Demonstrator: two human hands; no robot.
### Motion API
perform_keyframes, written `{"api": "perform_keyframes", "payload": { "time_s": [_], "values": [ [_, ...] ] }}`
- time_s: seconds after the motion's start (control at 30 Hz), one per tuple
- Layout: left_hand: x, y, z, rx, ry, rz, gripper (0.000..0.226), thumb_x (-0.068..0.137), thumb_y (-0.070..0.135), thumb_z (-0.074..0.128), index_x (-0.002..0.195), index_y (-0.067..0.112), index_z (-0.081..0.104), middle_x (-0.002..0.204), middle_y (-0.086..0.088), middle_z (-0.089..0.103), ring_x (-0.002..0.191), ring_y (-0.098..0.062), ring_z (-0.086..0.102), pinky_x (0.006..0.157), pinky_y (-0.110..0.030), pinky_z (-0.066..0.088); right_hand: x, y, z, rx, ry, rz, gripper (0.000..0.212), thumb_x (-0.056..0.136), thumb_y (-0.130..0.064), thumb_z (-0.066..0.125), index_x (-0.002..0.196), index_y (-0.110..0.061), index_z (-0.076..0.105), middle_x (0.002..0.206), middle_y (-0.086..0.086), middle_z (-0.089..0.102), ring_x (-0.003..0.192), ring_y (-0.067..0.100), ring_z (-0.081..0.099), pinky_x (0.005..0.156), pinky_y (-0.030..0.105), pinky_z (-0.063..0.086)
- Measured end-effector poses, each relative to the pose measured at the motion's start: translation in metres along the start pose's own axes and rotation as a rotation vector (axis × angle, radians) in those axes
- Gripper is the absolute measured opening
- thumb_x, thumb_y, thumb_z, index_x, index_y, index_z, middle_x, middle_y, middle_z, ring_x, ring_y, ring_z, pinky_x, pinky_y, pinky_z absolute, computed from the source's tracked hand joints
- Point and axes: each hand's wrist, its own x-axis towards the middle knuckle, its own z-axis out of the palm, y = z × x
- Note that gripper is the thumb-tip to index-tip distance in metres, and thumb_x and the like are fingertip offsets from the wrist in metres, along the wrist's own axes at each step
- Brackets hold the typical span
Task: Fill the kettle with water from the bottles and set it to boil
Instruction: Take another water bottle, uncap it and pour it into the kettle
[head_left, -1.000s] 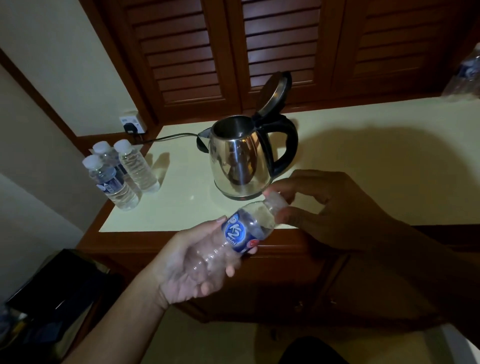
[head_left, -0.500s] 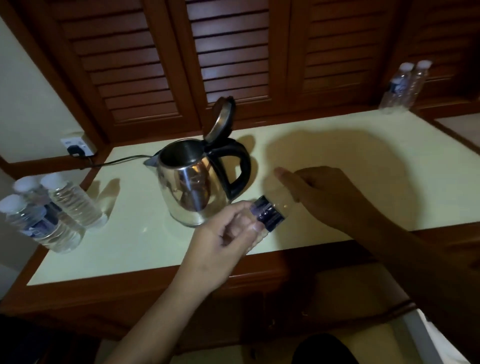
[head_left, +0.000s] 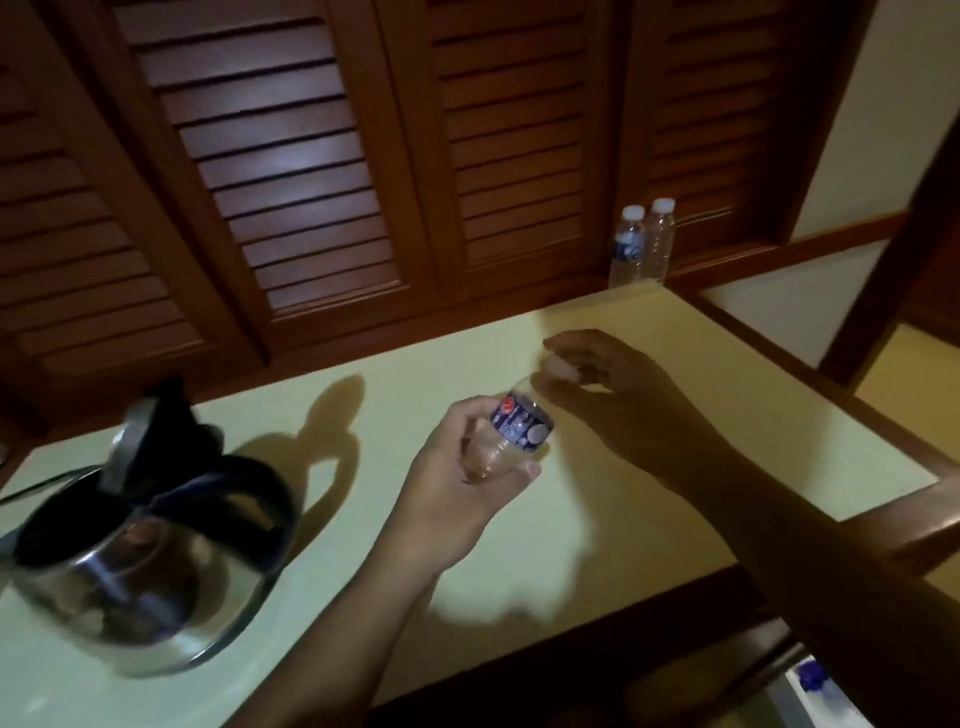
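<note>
Left hand grips small clear-plastic bottle, blue label, frame centre | right hand pinches white round cap at its neck | shiny steel kettle, lid up, lower left on smooth pale counter

- Kettle, lid raised, blocks the tabletop's left front part.
- Two bottles stand together at the far right corner.
- Bare surface lies between them, reaching the right edge.
- Louvred doors wall off the far edge.
</note>
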Motion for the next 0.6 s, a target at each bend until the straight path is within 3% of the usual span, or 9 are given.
{"api": "perform_keyframes", "payload": {
  "time_s": [0.1,0.23,0.33,0.43,0.5,0.6],
  "values": [
    [0.039,0.010,0.042,-0.016,0.003,0.000,0.058,0.085,0.016,0.088,0.131,0.035,0.058,0.120,0.009,0.072,0.098,-0.001,0.072,0.080,-0.019,0.055,0.031,0.025,-0.040,0.093,0.015,-0.012,0.021,0.090,-0.035,0.072,0.109,-0.030,0.065,0.105,-0.016,0.070,0.095,0.003,0.068,0.081,0.035,0.061],
    [0.085,0.019,0.083,0.012,-0.122,0.010,0.049,0.099,0.014,0.072,0.141,0.036,0.059,0.124,0.020,0.074,0.114,0.002,0.069,0.089,-0.012,0.049,0.067,0.058,-0.097,0.273,-0.055,-0.079,0.032,0.094,-0.017,0.068,0.125,-0.019,0.064,0.120,-0.006,0.071,0.116,0.011,0.065,0.095,0.044,0.057],
    [0.118,0.021,0.109,0.074,-0.087,0.002,0.051,0.098,0.007,0.069,0.130,0.046,0.066,0.117,0.018,0.077,0.108,-0.002,0.071,0.090,-0.019,0.055,0.090,0.081,-0.126,0.336,-0.123,-0.138,0.039,0.093,-0.013,0.062,0.132,-0.013,0.059,0.130,-0.001,0.067,0.125,0.018,0.060,0.101,0.047,0.051],
    [0.151,0.021,0.135,0.102,-0.017,-0.014,0.049,0.084,0.019,0.082,0.124,0.046,0.069,0.107,0.013,0.077,0.100,-0.007,0.071,0.088,-0.034,0.061,0.111,0.104,-0.141,0.373,-0.113,-0.096,0.039,0.096,-0.016,0.064,0.133,-0.027,0.058,0.134,-0.006,0.064,0.128,0.011,0.057,0.104,0.047,0.049],
    [0.170,0.022,0.150,0.096,0.033,-0.023,0.049,0.079,0.023,0.087,0.120,0.044,0.069,0.104,0.011,0.075,0.094,-0.003,0.068,0.079,-0.029,0.061,0.124,0.115,-0.149,0.307,-0.049,-0.049,0.040,0.091,-0.032,0.070,0.127,-0.043,0.058,0.130,-0.015,0.063,0.124,0.003,0.057,0.101,0.037,0.052],
    [0.197,0.024,0.173,0.139,-0.005,-0.040,0.049,0.082,0.026,0.089,0.122,0.043,0.068,0.106,0.013,0.075,0.097,-0.005,0.068,0.082,-0.029,0.061,0.142,0.133,-0.161,0.269,0.014,-0.036,0.041,0.089,-0.035,0.072,0.127,-0.044,0.058,0.128,-0.015,0.063,0.121,0.003,0.058,0.098,0.030,0.053]
  ]
}}
